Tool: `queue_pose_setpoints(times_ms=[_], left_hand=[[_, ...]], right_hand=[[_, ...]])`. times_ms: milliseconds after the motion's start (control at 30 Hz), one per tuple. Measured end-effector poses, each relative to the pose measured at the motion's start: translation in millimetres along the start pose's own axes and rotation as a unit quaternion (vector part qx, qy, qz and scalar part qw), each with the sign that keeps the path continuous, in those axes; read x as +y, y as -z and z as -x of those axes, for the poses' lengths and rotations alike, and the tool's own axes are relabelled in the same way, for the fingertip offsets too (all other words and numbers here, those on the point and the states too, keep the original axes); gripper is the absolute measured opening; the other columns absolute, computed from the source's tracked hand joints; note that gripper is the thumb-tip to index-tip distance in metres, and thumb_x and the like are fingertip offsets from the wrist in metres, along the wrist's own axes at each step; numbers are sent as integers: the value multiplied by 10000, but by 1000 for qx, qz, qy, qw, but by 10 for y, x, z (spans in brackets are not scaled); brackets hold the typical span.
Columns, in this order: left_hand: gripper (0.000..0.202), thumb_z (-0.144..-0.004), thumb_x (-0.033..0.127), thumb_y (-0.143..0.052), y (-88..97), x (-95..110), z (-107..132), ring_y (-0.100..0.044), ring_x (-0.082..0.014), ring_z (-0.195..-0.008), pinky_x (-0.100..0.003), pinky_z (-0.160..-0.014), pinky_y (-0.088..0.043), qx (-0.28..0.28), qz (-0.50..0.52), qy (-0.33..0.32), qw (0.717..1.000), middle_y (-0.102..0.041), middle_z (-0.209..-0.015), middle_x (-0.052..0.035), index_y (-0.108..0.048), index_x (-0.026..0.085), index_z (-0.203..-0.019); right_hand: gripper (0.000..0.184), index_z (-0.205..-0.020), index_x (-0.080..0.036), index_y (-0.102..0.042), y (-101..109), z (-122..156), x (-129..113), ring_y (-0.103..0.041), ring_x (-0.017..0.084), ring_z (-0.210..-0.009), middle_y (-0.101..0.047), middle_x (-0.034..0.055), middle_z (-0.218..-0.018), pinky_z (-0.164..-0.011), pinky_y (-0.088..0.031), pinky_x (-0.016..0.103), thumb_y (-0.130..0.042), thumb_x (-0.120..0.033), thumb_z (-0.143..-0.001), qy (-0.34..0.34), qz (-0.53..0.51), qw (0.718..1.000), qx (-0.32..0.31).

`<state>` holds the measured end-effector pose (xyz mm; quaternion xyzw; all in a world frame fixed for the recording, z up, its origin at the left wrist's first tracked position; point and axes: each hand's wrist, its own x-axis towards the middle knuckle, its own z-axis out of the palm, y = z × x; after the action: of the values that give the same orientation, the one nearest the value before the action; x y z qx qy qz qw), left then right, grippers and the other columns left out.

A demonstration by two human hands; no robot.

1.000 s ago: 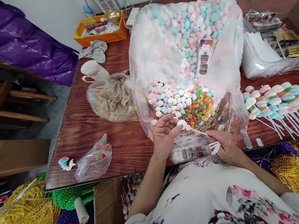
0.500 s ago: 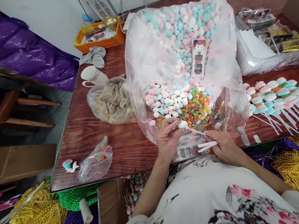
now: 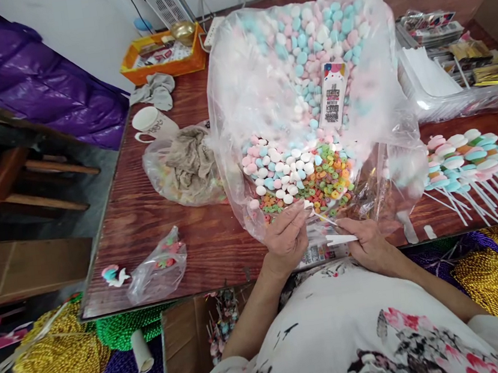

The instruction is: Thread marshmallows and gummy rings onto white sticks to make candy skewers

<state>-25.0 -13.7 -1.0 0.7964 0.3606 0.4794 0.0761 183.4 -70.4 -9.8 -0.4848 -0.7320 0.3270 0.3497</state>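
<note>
My left hand (image 3: 286, 241) is closed around a white candy (image 3: 307, 204), mostly hidden by the fingers. A thin white stick (image 3: 326, 219) runs from that candy to my right hand (image 3: 367, 246), which grips its other end. Several spare white sticks (image 3: 341, 239) also poke out of my right hand. Just beyond my hands lies a large clear plastic bag (image 3: 233, 110). On its near part are loose pink, blue and white candies (image 3: 280, 164) beside small coloured ring candies (image 3: 327, 177).
Finished-looking candy sticks (image 3: 470, 162) lie in a pile at the right. Behind them stands a clear plastic tub (image 3: 447, 103). To the left are a white mug (image 3: 153, 122), a grey cloth (image 3: 193, 157), a small plastic bag (image 3: 162, 270) and an orange tray (image 3: 166, 68).
My left hand has turned, its fingers now covering more of the white candy. Both hands stay near the same spot, and the view has shifted slightly.
</note>
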Motion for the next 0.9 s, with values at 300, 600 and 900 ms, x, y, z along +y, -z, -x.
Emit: queue_pose_setpoints(times_ms=[300, 600, 900], left_hand=[[448, -861, 71, -553, -49, -15, 96, -667, -275, -1160, -431, -953, -599, -51, -44, -85, 994, -704, -1205, -158, -609, 213, -1281], [422, -874, 86, -498, -248, 259, 140, -699, -209, -1091, -365, -899, -613, -99, 130, 11, 986, -713, -1177, -160, -596, 213, -1264], [207, -847, 220, -629, 382, -526, 17, -710, -145, -724, -280, -650, -612, 24, 40, 289, 956, -736, -1023, -56, -726, 183, -1026]], right_hand=[[340, -972, -185, -655, -227, 30, 49, -617, 160, -606, -678, 23, -715, -600, -474, 251, -427, -27, -774, 18, -21, 999, 27], [238, -904, -205, -657, -204, -1, 124, -604, 157, -623, -658, 5, -725, -620, -492, 262, -451, -99, -848, -20, -61, 995, 73], [239, -792, -217, -528, -11, 149, 259, -420, 119, -518, -446, -32, -595, -497, -361, 246, -482, -359, -979, -107, -242, 915, 305]])
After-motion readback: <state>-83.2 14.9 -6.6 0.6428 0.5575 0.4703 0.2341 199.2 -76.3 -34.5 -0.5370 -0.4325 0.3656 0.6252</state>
